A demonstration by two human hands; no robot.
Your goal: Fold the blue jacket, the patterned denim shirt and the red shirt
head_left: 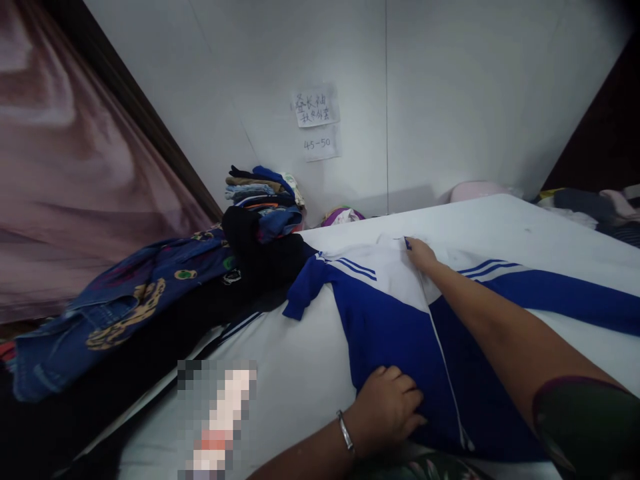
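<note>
A blue and white zip jacket (385, 333) with striped shoulders lies front up on the white table, its collar away from me and its sleeves out to both sides. My right hand (421, 256) reaches across to the collar, fingers closed on its edge near the top of the zip. Low on the jacket's left front, my left hand (387, 407), with a silver bracelet at the wrist, rests on the blue cloth. Its fingers are bent and slightly apart, and no cloth shows gathered in them.
Left of the jacket, dark clothes and a patterned denim garment (130, 300) are heaped. A folded clothes stack (265, 190) stands behind them. Two paper notes (317, 123) hang on the wall. More clothes (590, 207) lie beyond the white table (490, 220) at right.
</note>
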